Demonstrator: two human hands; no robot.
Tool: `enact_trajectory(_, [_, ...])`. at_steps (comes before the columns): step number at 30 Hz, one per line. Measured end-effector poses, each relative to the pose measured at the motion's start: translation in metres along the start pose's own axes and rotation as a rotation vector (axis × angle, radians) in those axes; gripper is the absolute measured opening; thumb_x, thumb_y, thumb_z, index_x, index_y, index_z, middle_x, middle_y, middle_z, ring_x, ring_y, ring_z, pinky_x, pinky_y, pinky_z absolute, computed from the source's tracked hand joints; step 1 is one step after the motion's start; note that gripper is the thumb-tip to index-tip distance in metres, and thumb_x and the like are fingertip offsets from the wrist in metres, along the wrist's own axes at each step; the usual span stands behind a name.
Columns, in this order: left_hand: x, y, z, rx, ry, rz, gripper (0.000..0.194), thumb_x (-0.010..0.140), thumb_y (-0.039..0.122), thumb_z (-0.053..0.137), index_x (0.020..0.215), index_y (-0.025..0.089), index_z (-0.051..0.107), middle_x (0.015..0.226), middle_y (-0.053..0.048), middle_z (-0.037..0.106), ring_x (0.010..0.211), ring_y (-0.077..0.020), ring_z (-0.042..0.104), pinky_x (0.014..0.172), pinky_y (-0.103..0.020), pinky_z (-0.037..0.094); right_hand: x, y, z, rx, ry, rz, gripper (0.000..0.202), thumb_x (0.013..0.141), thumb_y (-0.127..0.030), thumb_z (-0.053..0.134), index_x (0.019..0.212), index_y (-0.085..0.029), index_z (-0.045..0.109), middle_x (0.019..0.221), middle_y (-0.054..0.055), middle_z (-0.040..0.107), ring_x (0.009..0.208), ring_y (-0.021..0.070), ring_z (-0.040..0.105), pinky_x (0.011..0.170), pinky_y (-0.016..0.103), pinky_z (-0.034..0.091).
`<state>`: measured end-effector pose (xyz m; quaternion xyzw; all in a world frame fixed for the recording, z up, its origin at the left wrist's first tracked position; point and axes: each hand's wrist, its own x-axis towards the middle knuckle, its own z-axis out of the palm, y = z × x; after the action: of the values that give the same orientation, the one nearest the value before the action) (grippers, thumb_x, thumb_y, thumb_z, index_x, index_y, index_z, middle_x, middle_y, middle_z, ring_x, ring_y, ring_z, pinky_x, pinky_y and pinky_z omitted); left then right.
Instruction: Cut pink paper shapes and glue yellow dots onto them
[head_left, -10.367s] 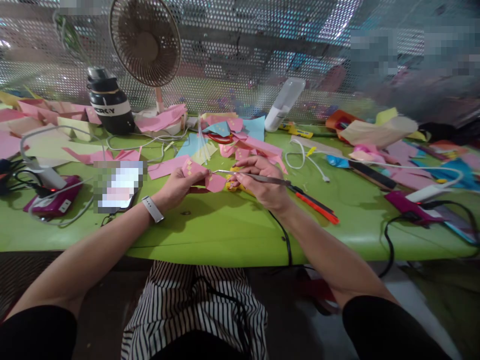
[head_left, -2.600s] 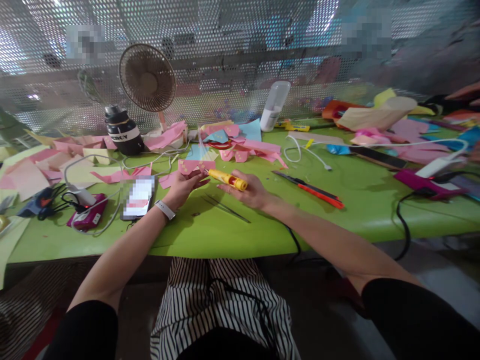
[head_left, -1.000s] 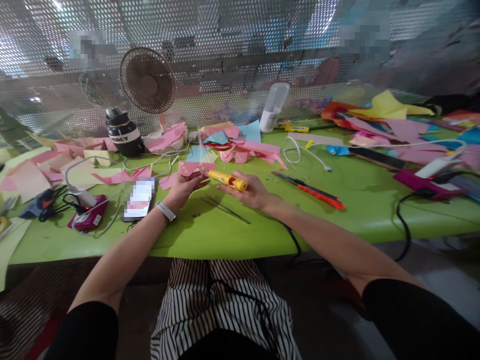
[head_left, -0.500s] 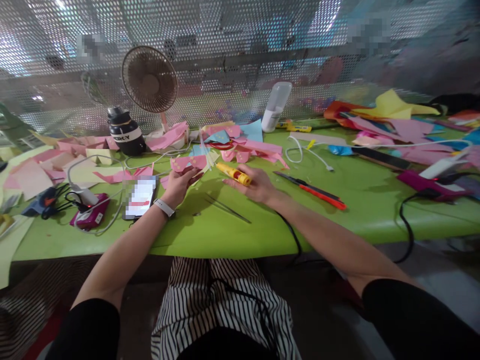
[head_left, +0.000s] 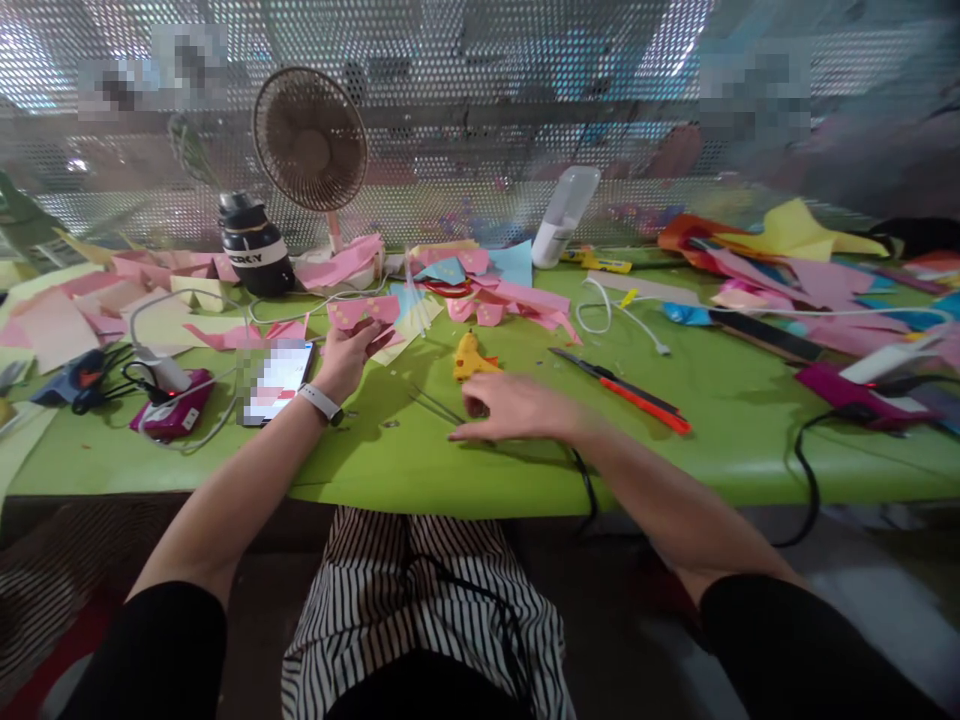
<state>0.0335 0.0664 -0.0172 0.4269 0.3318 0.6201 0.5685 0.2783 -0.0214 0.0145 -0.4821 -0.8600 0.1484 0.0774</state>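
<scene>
My left hand (head_left: 349,352) is closed on a pink folded paper piece (head_left: 365,311) with small yellow marks, held up above the table. My right hand (head_left: 521,408) hovers over a pair of metal tweezers (head_left: 435,402), its thumb and fingers apart; whether it touches them I cannot tell. Just beyond that hand, a yellow hot glue gun (head_left: 468,352) rests on the table. To the right lies a long tool with red-orange handles (head_left: 646,402). A sheet of pale yellow paper (head_left: 409,335) is behind the held piece.
Pink and blue paper pieces (head_left: 517,305) lie along the back, near a fan (head_left: 311,140) and a black bottle (head_left: 257,250). On the left are a phone (head_left: 279,382) and a purple power strip (head_left: 176,405). A white cable (head_left: 626,315) curls at right.
My right hand has let go of the glue gun, now on the table, and moved nearer to me, over the tweezers. The left hand still holds the pink paper, slightly further left.
</scene>
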Motion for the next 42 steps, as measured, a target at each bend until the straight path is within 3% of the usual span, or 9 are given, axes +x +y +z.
enact_trajectory(6, [0.002,0.006,-0.003,0.000,-0.007,0.036,0.026,0.065,0.022,0.088,0.081,0.015,0.067,0.087,-0.006,0.074,0.107,-0.0258,0.071,0.109,-0.048,0.050,0.006,0.002,0.008,0.112,-0.015,0.080,0.015,0.086,-0.027,0.068,0.076,-0.020,0.058,0.073,0.004,0.069,0.065,0.0177,0.063,0.057,0.029,0.040])
enact_trajectory(8, [0.003,0.008,-0.003,-0.010,0.003,0.056,0.024,0.066,0.020,0.087,0.081,0.015,0.068,0.087,-0.006,0.074,0.103,-0.0249,0.072,0.108,-0.047,0.051,0.008,0.007,0.006,0.372,0.002,0.140,0.010,0.086,-0.026,0.065,0.094,-0.020,0.064,0.067,0.000,0.068,0.056,0.0146,0.062,0.055,0.028,0.045])
enact_trajectory(10, [0.004,0.008,-0.003,-0.020,0.014,0.055,0.022,0.067,0.018,0.085,0.080,0.015,0.068,0.086,-0.006,0.074,0.099,-0.0240,0.073,0.107,-0.047,0.052,0.010,0.012,0.005,0.694,-0.002,0.139,0.029,0.084,-0.027,0.066,0.113,-0.021,0.064,0.063,-0.004,0.066,0.049,0.0122,0.061,0.052,0.026,0.049])
enact_trajectory(17, [0.006,0.004,-0.005,-0.045,0.011,0.016,0.019,0.070,0.013,0.083,0.080,0.015,0.068,0.085,-0.005,0.073,0.096,-0.0216,0.073,0.107,-0.047,0.052,0.013,0.009,0.005,1.374,0.145,0.064,0.037,0.066,-0.036,0.086,0.096,-0.017,0.075,0.079,0.004,0.077,0.070,0.0163,0.074,0.071,0.031,0.063])
enact_trajectory(20, [0.005,0.004,-0.005,-0.041,0.003,0.003,0.019,0.069,0.012,0.083,0.079,0.015,0.067,0.083,-0.004,0.073,0.099,-0.0223,0.073,0.107,-0.046,0.052,0.014,0.003,0.009,1.325,0.353,0.011,0.037,0.069,-0.047,0.086,0.087,-0.017,0.074,0.063,-0.001,0.071,0.052,0.0125,0.067,0.055,0.027,0.060])
enact_trajectory(25, [0.003,0.004,-0.003,-0.049,-0.019,-0.026,0.018,0.068,0.011,0.083,0.077,0.013,0.067,0.081,-0.004,0.072,0.095,-0.0214,0.074,0.105,-0.045,0.054,0.018,0.003,0.024,0.970,0.480,-0.073,0.037,0.079,-0.054,0.077,0.079,-0.018,0.073,0.054,-0.002,0.064,0.040,0.0100,0.055,0.037,0.023,0.046])
enact_trajectory(30, [0.003,0.004,-0.002,-0.059,-0.016,-0.024,0.018,0.069,0.009,0.082,0.076,0.013,0.066,0.080,-0.004,0.072,0.090,-0.0201,0.074,0.104,-0.046,0.054,0.019,0.009,0.031,0.711,0.380,-0.086,0.033,0.085,-0.050,0.071,0.072,-0.020,0.073,0.065,0.002,0.072,0.055,0.0143,0.067,0.046,0.023,0.052])
enact_trajectory(36, [0.005,-0.002,-0.003,-0.062,-0.033,-0.021,0.016,0.070,0.010,0.082,0.077,0.012,0.068,0.079,-0.004,0.073,0.081,-0.0158,0.072,0.101,-0.043,0.056,0.043,0.004,0.024,0.928,0.384,0.066,0.046,0.079,-0.064,0.073,0.082,-0.017,0.070,0.075,0.006,0.077,0.068,0.0182,0.076,0.053,0.022,0.058])
enact_trajectory(42, [0.002,0.000,-0.003,-0.071,-0.054,-0.010,0.014,0.072,0.010,0.080,0.078,0.013,0.068,0.081,-0.004,0.074,0.083,-0.0153,0.072,0.101,-0.041,0.056,0.078,-0.003,0.034,0.972,0.425,0.108,0.039,0.080,-0.057,0.076,0.081,-0.020,0.064,0.074,0.004,0.076,0.066,0.0169,0.076,0.052,0.022,0.058])
